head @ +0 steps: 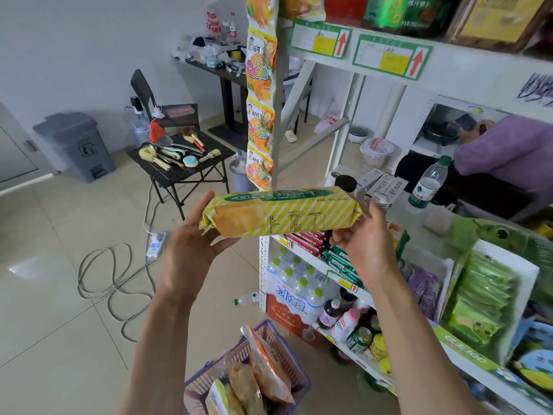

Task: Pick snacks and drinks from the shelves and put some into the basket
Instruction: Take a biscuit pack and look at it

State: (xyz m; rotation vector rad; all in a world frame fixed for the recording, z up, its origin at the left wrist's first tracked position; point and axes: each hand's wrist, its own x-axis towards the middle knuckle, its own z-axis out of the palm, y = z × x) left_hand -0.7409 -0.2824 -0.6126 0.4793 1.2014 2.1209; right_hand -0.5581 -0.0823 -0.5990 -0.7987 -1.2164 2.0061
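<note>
**Biscuit pack held up between both hands, basket waiting below**

The person holds a long yellow-striped biscuit pack level in front of the white shelves, one end in each hand. The left hand cups the left end, thumb under the pack and fingers curled up behind it. The right hand takes the right end, its fingers wrapped round the crimped seal. Both sets of fingers are grasping the pack; neither is released.

The pack is in the air, clear of the shelf and well above the purple basket, which sits on the floor at the bottom of the view, between the forearms. The basket already carries several snack bags, standing upright and leaning together.

The step in hand looks like the carry from shelf to basket, or a pause to read the label turned toward the camera; which of the two cannot be told. The next move likely calls for lowering the pack straight down and tilting it, since held level it may be longer than the free space. The open room appears to be at the basket's near left side, beside the bags.
</note>
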